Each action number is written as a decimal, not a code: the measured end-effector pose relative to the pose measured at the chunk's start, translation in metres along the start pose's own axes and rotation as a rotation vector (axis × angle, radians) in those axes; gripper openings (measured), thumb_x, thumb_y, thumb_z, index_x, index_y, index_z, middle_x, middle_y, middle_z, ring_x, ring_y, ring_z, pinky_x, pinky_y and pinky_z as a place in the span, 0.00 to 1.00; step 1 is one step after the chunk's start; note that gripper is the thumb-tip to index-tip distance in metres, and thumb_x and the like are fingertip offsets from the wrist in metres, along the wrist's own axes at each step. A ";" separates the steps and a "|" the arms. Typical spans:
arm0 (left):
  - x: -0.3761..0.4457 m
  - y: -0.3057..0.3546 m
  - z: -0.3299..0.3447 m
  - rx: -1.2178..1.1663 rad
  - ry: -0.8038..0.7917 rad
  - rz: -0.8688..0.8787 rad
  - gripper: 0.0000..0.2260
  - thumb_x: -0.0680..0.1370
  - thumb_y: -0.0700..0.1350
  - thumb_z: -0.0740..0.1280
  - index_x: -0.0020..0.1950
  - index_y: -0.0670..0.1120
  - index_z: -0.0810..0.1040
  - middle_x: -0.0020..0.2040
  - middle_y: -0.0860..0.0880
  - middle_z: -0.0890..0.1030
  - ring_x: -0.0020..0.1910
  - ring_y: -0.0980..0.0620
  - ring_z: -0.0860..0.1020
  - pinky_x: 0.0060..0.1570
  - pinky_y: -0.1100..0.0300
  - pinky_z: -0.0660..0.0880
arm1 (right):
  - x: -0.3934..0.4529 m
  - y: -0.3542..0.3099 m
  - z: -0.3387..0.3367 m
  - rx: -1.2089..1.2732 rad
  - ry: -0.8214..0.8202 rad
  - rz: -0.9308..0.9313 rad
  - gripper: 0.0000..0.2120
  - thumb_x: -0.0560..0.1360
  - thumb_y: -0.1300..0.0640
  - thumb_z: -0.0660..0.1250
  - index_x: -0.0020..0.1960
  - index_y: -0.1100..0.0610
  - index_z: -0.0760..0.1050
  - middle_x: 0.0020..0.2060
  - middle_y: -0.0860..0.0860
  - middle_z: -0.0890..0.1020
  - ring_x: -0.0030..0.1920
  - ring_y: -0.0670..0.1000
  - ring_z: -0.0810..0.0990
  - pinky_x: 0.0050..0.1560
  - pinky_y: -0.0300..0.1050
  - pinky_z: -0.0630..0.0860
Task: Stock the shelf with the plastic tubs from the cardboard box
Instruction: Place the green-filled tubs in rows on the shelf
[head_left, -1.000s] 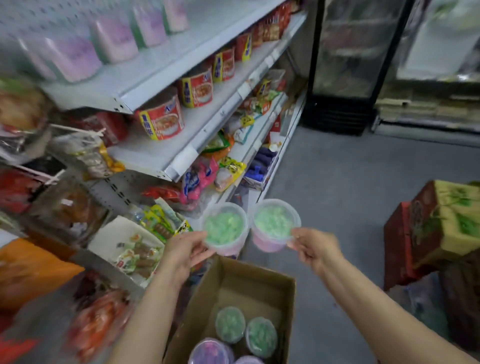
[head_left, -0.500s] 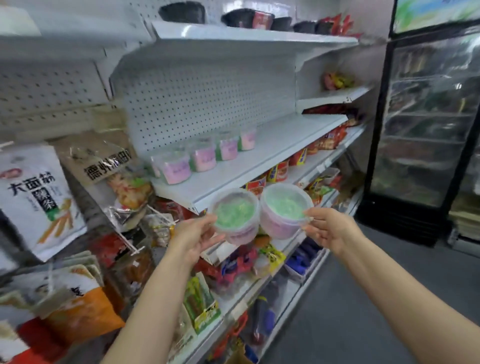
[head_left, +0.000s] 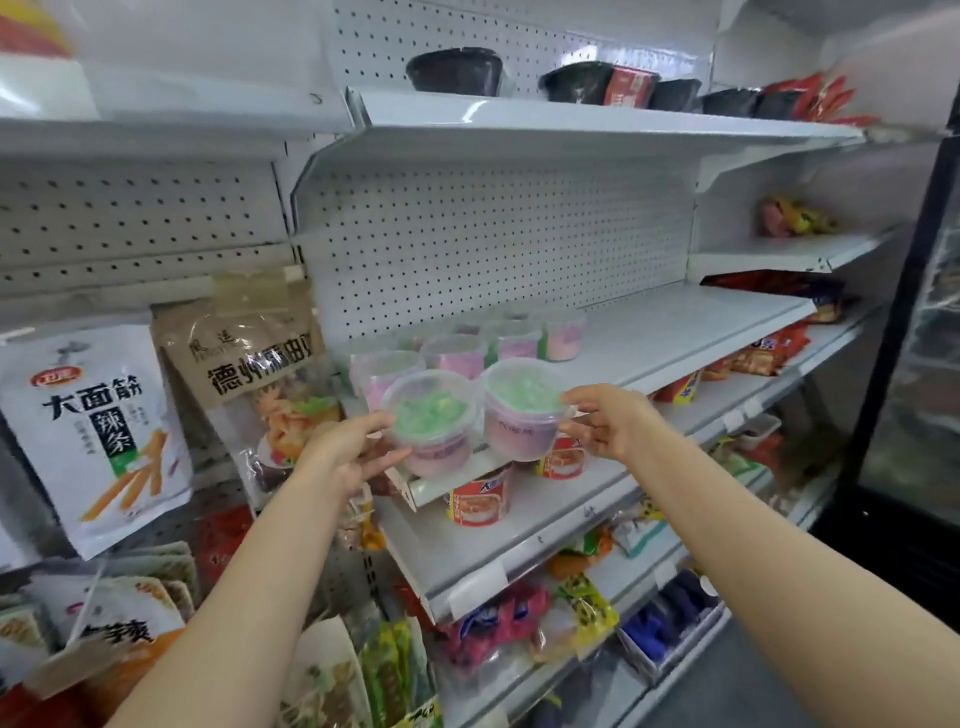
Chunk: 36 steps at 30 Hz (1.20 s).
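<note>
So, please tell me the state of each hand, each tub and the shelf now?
Left hand: grips the left tub.
Right hand: pinches the right tub.
Left tub: lidded, held above the shelf edge.
Right tub: lidded, held up.
Tubs on the shelf: upright, in a row.
Shelf: partly stocked.

Both forearms are bare to the frame edge, no sleeves showing, down to the left hand (head_left: 347, 448) and right hand (head_left: 609, 423).

I see a white shelf (head_left: 675, 332) backed by pegboard, with a row of what look like five or six blurred pink-labelled tubs (head_left: 511, 338) standing at its left end, the right bare.
</note>
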<state>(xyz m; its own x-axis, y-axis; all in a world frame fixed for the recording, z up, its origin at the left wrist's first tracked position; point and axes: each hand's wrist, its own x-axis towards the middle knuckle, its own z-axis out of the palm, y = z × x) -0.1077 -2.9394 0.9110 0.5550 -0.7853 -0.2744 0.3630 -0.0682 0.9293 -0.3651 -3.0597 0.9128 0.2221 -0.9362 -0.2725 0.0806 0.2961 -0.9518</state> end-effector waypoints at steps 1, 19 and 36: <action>0.006 0.001 0.001 -0.003 0.016 0.000 0.08 0.74 0.33 0.70 0.51 0.36 0.74 0.46 0.40 0.74 0.47 0.46 0.76 0.25 0.55 0.80 | 0.011 -0.005 0.003 -0.021 -0.016 -0.002 0.09 0.68 0.63 0.73 0.44 0.63 0.76 0.45 0.60 0.83 0.24 0.49 0.80 0.21 0.34 0.70; 0.021 -0.015 0.020 -0.009 0.282 0.199 0.12 0.76 0.34 0.66 0.59 0.39 0.77 0.54 0.40 0.81 0.55 0.45 0.80 0.52 0.54 0.81 | 0.159 -0.014 0.027 -0.302 -0.284 -0.307 0.14 0.72 0.61 0.67 0.57 0.58 0.75 0.50 0.57 0.83 0.42 0.52 0.82 0.39 0.45 0.77; 0.043 -0.075 0.046 0.600 0.477 0.471 0.43 0.58 0.52 0.83 0.69 0.51 0.68 0.62 0.53 0.78 0.60 0.53 0.76 0.59 0.56 0.73 | 0.169 0.024 0.026 -0.476 -0.547 -0.566 0.41 0.60 0.55 0.81 0.68 0.52 0.66 0.61 0.49 0.78 0.56 0.48 0.76 0.56 0.42 0.74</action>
<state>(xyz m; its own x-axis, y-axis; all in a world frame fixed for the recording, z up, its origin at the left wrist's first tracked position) -0.1451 -2.9963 0.8407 0.8480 -0.4830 0.2182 -0.3583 -0.2193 0.9075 -0.3007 -3.2060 0.8480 0.7098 -0.6618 0.2413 -0.0639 -0.4016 -0.9136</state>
